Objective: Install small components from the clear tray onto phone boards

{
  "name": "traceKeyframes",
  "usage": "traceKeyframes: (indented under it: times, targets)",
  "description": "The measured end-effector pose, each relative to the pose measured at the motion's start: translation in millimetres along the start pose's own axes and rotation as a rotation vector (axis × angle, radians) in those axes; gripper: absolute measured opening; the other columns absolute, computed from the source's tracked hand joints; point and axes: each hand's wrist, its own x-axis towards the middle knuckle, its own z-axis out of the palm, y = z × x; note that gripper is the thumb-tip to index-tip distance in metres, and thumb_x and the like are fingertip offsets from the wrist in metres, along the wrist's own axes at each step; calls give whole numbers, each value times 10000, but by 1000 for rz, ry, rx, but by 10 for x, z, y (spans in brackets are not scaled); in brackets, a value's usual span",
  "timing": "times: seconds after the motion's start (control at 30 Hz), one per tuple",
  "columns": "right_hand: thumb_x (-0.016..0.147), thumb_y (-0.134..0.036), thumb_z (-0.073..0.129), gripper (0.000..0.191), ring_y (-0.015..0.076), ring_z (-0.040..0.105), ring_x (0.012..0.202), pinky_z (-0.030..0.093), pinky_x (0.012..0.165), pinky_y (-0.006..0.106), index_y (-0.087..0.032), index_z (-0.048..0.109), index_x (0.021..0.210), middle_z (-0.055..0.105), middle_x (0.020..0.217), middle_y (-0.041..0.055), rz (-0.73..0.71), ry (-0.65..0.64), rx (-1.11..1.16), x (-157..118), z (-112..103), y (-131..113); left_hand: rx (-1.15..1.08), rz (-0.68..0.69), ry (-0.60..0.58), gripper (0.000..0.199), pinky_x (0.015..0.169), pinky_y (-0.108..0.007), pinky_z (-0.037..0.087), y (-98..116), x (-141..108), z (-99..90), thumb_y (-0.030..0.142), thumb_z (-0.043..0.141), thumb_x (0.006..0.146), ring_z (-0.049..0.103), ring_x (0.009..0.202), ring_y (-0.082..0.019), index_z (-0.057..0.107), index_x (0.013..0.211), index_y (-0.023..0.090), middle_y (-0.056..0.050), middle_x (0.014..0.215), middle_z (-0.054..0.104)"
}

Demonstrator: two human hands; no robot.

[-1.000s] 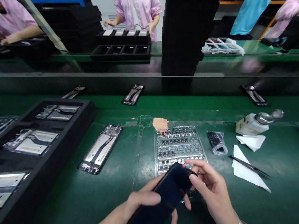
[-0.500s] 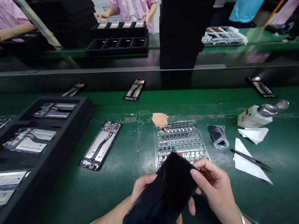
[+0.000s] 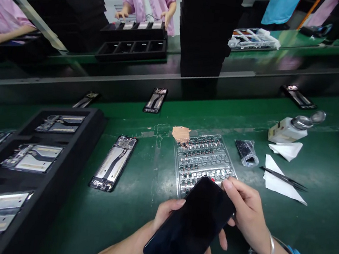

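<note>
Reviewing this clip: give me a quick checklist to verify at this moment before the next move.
1. Black smartphone held securely: ok, the left hand supports it from below and the right hand pinches its upper edge.
2. Screen free of scratches: cannot tell, the glass is dark and too glossy.
3. Phone clear of the clear plastic parts tray: cannot tell, it overlaps the tray in view.
4. Tweezers set down: ok, they lie on white paper.
5. Phone mid-frame lying flat: ok, it rests on the green mat beside the black foam tray.
</note>
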Motion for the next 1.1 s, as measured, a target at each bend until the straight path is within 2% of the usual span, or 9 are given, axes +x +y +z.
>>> traceKeyframes:
  times: [0.4, 0.5, 0.57, 0.63, 0.73, 0.83, 0.97, 1.03, 1.1]
  targets:
    - [891, -445, 455, 396, 62, 391, 357, 276, 369, 177, -190, 433, 588, 378, 414, -66, 3, 24, -83, 4, 3, 6, 57, 53, 6, 873, 501, -258, 398, 0, -12, 23, 683, 406, 639, 575, 538, -172, 485, 1241, 56, -138, 937, 593]
    - [913, -411, 414, 310, 85, 454, 407, 358, 443, 197, -195, 551, 737, 432, 455, -60, -94, 73, -222, 41, -5, 34, 81, 129, 87, 833, 503, -264, 393, 33, -46, 47, 698, 337, 716, 574, 523, -167, 517, 1201, 46, -162, 956, 607]
    - [909, -381, 427, 267, 99, 489, 461, 393, 507, 215, -200, 577, 1037, 480, 512, -58, -256, 98, -369, 56, 14, 54, 137, 265, 231, 767, 523, -274, 406, 78, -99, 76, 667, 338, 767, 587, 569, -179, 526, 1189, 55, -175, 987, 616]
    - [858, -418, 512, 453, 103, 480, 472, 388, 509, 221, -199, 479, 1253, 491, 537, -63, -441, -20, -480, 33, 69, 62, 241, 487, 436, 670, 601, -300, 452, 136, -160, 106, 600, 444, 779, 610, 695, -205, 492, 1239, 117, -167, 1103, 599]
    - [715, -523, 650, 729, 120, 497, 486, 392, 478, 229, -165, 452, 1318, 540, 566, -39, -629, -346, -628, -84, 204, 49, 408, 833, 701, 700, 784, -340, 486, 223, -214, 129, 522, 601, 743, 580, 984, -255, 383, 1336, 222, -132, 1312, 488]
    - [817, -395, 579, 611, 173, 598, 641, 457, 564, 260, -149, 424, 1354, 651, 723, 55, -677, -346, -743, -183, 282, 25, 510, 987, 789, 825, 915, -367, 454, 275, -205, 120, 482, 660, 729, 442, 1218, -277, 238, 1406, 277, -113, 1407, 384]
    - [887, -253, 448, 376, 152, 580, 552, 453, 523, 259, -167, 503, 1249, 633, 633, 32, -400, -115, -535, 109, 168, -94, 597, 937, 797, 795, 1024, -364, 362, 269, -165, 126, 366, 590, 826, 298, 1335, -239, 86, 1440, 335, -57, 1473, 288]
    - [878, -302, 486, 341, 110, 485, 418, 374, 409, 210, -162, 517, 1188, 537, 487, -33, -162, -75, -293, 503, 85, -204, 643, 920, 801, 665, 1029, -369, 347, 246, -152, 136, 349, 498, 883, 295, 1334, -234, 136, 1440, 312, -61, 1464, 307]
    - [862, -281, 525, 272, 66, 388, 356, 283, 349, 175, -145, 552, 1096, 518, 477, -43, 5, 84, -88, 1002, 35, -321, 682, 918, 796, 566, 1019, -378, 345, 223, -142, 132, 341, 453, 902, 346, 1297, -240, 234, 1420, 273, -79, 1433, 354]
